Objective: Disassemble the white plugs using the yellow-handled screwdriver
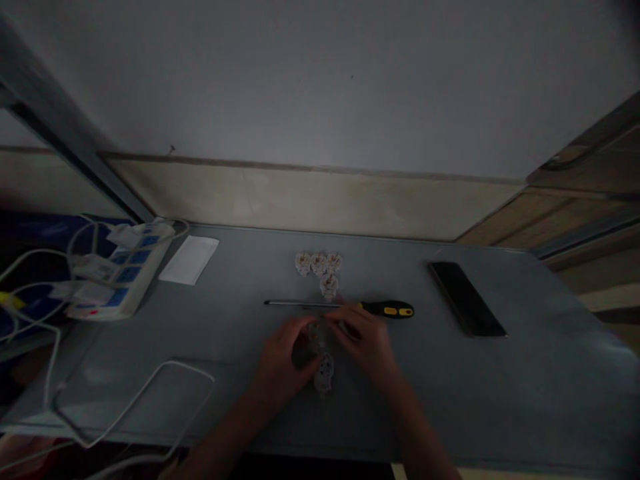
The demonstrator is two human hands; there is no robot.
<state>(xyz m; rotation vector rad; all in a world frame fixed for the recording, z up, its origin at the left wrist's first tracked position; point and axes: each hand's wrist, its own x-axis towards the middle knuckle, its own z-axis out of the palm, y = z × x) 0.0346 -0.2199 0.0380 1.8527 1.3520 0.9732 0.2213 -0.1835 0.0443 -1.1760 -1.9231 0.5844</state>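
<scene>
My left hand (285, 357) curves its fingers and thumb around a small whitish, partly see-through plastic part (316, 337) low over the table. From the other side, my right hand (364, 335) has its fingertips closed at the top edge of that part; whether they pinch something small is too dark to tell. Just below my left thumb lies a similar pale plastic piece (324, 373) with dark holes. Beyond my hands rests a screwdriver (387, 309) with a black and yellow handle, its shaft pointing left. Several small pale parts with copper-coloured spots (329, 285) sit behind it.
A dark smartphone (466, 299) lies on the grey table (530, 393) at right. At left are a white card (190, 260) and a power strip (133, 267) with plugs. A white cable (175, 364) loops over the front left edge. A wall (320, 200) stands behind.
</scene>
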